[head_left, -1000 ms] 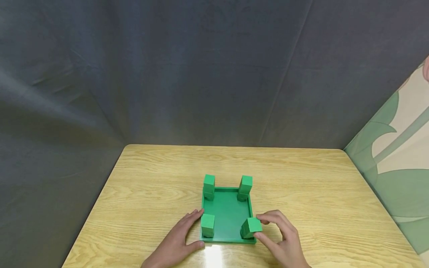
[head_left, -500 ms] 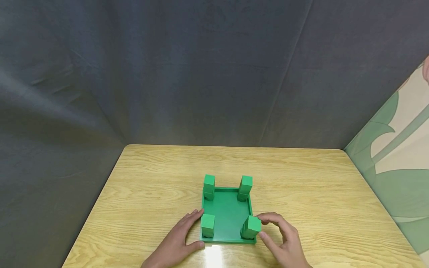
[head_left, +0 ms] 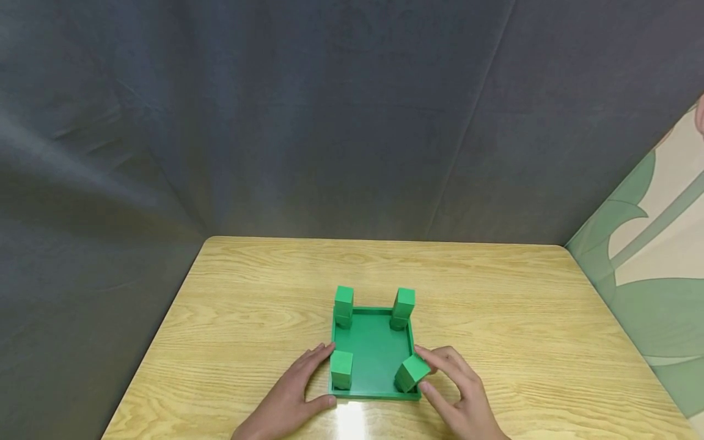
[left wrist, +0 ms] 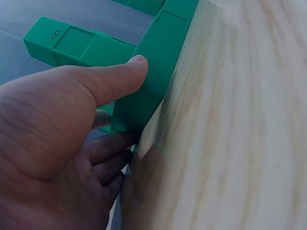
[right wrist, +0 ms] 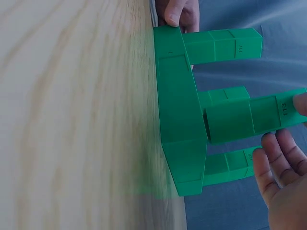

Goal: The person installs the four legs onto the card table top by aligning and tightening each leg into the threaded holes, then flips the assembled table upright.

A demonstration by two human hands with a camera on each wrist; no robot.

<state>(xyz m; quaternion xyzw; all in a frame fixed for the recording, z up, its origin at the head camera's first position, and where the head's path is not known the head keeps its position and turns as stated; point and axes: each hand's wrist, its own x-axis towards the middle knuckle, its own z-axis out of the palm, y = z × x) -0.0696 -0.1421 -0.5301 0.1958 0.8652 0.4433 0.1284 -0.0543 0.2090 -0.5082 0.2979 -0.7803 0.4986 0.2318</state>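
Note:
A shallow green square tray (head_left: pixel 379 348) lies on the table with a green square post upright at each corner. My left hand (head_left: pixel 286 391) holds the tray's front left corner, thumb on the front wall and fingers along the left side. Beside that hand stands the front left post (head_left: pixel 341 370), marked 120 in the left wrist view. The front right post (head_left: pixel 411 373), marked 113 in the right wrist view, sits turned askew to the tray and leans slightly. My right hand (head_left: pixel 459 388) pinches its upper part between thumb and fingers.
Two more posts rise at the back corners, the back left post (head_left: pixel 343 305) and the back right post (head_left: pixel 403 308). A wood-grain table (head_left: pixel 247 293) carries the tray. Dark cloth (head_left: pixel 330 122) hangs behind and at left; a patterned panel (head_left: pixel 660 293) borders the right.
The front right post has turned so its corner faces forward, and my right index finger has shifted to its far side. My left hand and the tray have stayed put.

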